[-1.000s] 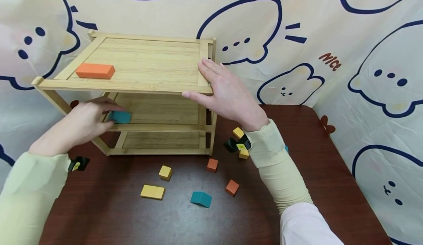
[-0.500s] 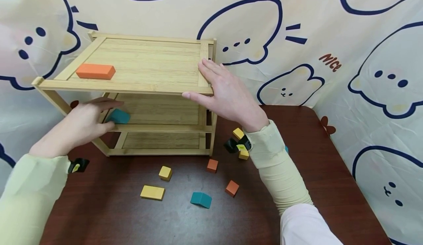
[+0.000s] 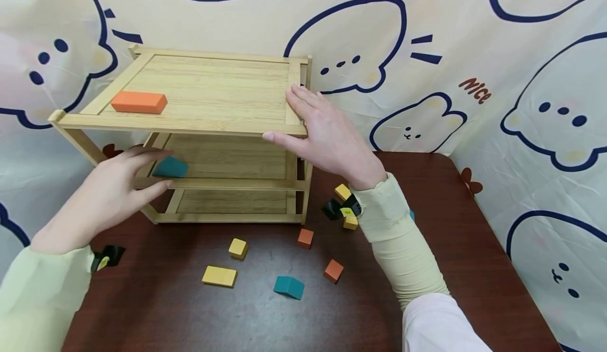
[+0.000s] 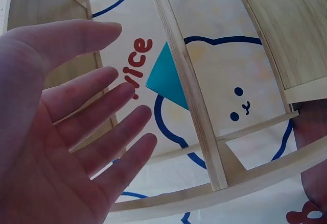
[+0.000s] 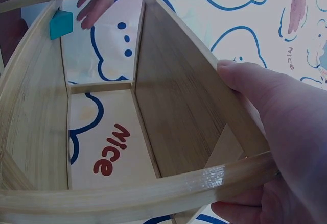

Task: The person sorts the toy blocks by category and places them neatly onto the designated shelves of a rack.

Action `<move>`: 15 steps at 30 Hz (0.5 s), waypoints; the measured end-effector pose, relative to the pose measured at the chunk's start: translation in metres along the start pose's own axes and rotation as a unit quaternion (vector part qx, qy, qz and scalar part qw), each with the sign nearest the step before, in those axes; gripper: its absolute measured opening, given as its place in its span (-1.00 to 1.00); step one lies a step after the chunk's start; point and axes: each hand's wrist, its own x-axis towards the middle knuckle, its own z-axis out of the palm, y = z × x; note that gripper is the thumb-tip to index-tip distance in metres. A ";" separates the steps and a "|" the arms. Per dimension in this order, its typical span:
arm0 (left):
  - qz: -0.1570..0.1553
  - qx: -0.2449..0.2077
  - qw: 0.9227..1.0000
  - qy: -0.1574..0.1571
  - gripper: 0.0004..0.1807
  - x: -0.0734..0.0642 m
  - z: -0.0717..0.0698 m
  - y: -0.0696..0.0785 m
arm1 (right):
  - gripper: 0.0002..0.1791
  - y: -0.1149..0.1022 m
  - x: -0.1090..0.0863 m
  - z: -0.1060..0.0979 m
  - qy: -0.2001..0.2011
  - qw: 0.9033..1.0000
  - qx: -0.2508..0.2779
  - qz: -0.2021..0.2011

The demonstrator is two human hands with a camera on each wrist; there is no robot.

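My left hand (image 3: 101, 199) is beside the left end of a light wooden three-tier shelf (image 3: 223, 184), fingers and thumb spread. A teal wedge-shaped block (image 3: 172, 167) lies on the middle tier, just beyond the fingers. In the left wrist view a gap shows between the hand (image 4: 97, 127) and the teal block (image 4: 167, 81). My right hand (image 3: 329, 133) rests on the top tier's front right corner, fingers straight on top and thumb along the front edge. An orange rectangular block (image 3: 139, 102) lies on the top tier, at the left.
On the dark table (image 3: 170, 310) before the shelf lie a yellow cube (image 3: 238, 248), a flat yellow block (image 3: 219, 276), a teal prism (image 3: 289, 287) and two red-orange cubes (image 3: 333, 271). More yellow blocks (image 3: 342, 192) sit near the right wrist. A patterned curtain (image 3: 427, 4) hangs behind.
My left hand has let go of the teal block and drawn back a little to the left, its fingers spreading. The block stays on the middle tier, tilted differently. My right hand has not moved.
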 end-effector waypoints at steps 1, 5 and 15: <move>0.002 0.000 1.000 0.007 -0.42 -0.002 0.000 0.000 | 0.10 0.000 0.000 0.000 0.000 1.000 0.000 0.000; 0.000 -0.002 1.000 0.023 -0.44 -0.011 0.002 0.004 | 0.10 0.000 0.000 0.000 0.001 1.000 0.000 0.000; 0.019 -0.044 0.997 0.056 -0.49 -0.024 0.011 0.019 | 0.09 0.001 0.000 0.001 0.007 1.000 0.004 -0.008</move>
